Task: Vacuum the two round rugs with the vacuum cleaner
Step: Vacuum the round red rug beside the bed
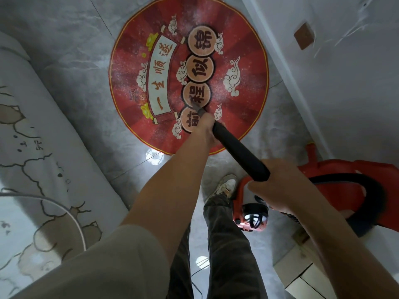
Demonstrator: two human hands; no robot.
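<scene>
Left hand (205,128) and right hand (275,187) grip black tube (239,152) (left foremost), tip aimed forward-left onto red rug (241,50)

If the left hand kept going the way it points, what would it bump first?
Probably the round red printed rug, near its peach circles; the left hand points down the black vacuum tube toward it.

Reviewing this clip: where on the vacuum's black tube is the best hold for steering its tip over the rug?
Probably low on the black tube, near its narrow tip, fingers wrapped from the left as the left hand does. The tube is long, round and slants down onto the red rug; the right hand holds its wide upper end at the vacuum body.
</scene>
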